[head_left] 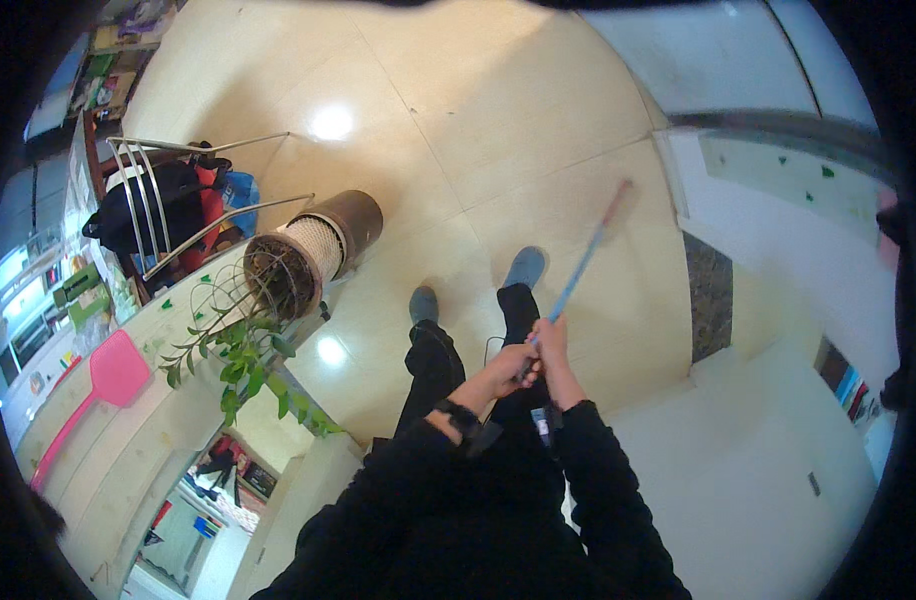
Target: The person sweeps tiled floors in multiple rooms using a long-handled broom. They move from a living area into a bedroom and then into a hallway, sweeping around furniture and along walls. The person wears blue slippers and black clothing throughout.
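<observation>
In the middle of the frame, the left hand (505, 370) and right hand (551, 340) have fingers clamped round a long blue stick (575, 280). It looks light and stiff; hold it near the end.

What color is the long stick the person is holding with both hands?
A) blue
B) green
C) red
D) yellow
A: the long stick gripped by the left hand and the right hand is light blue, running from the hands out toward the tiled floor.
</observation>
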A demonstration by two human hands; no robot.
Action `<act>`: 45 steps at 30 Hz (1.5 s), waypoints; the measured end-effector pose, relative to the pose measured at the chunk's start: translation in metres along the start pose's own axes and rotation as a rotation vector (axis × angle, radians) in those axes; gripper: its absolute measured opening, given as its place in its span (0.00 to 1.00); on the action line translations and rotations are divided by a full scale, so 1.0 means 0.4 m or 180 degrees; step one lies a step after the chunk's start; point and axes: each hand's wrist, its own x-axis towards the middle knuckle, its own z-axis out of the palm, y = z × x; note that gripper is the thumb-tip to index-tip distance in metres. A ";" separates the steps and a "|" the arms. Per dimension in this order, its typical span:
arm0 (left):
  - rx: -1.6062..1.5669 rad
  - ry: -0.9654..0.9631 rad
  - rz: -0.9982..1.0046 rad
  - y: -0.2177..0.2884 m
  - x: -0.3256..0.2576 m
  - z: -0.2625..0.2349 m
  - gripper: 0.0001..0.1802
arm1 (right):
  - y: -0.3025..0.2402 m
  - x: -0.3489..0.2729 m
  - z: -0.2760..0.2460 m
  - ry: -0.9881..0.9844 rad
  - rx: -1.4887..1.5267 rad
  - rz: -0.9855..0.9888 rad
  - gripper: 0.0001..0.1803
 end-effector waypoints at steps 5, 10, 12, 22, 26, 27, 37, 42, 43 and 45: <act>-0.0790 0.0181 0.0226 0.151 0.117 0.045 0.04 | -0.142 0.166 0.016 -0.0839 -0.0647 0.1005 0.05; -0.1465 0.0174 0.0978 0.324 -0.035 -0.080 0.04 | -0.224 0.155 0.379 -0.1054 -0.1057 0.0469 0.09; -0.1895 0.0307 0.1215 0.394 -0.092 -0.109 0.03 | -0.273 0.146 0.517 -0.1254 -0.1587 0.0217 0.12; -0.1457 0.0173 0.2071 0.634 -0.253 -0.039 0.08 | -0.562 0.095 0.782 -0.2136 -0.2571 -0.0550 0.25; -0.0857 0.0316 0.2004 0.633 -0.269 -0.014 0.15 | -0.789 0.153 0.662 -0.2765 -0.2762 -0.0147 0.27; -0.0892 0.0473 0.1949 0.635 -0.265 -0.016 0.15 | -0.862 0.186 0.648 -0.2423 -0.3339 -0.0264 0.25; -0.2370 0.1480 0.2105 0.788 -0.171 0.083 0.14 | -1.256 0.349 0.820 -0.3259 -0.7328 -0.2755 0.13; -0.2408 0.1827 0.2028 0.898 -0.115 0.190 0.13 | -1.214 0.506 1.009 -0.3584 -0.8291 -0.3467 0.09; -0.2322 0.1849 0.1871 0.915 -0.110 0.210 0.13 | -1.226 0.547 1.064 -0.3531 -0.8431 -0.3910 0.09; -0.2363 0.1781 0.2092 0.952 -0.109 0.235 0.12 | -1.296 0.616 1.208 -0.3325 -0.8448 -0.5185 0.09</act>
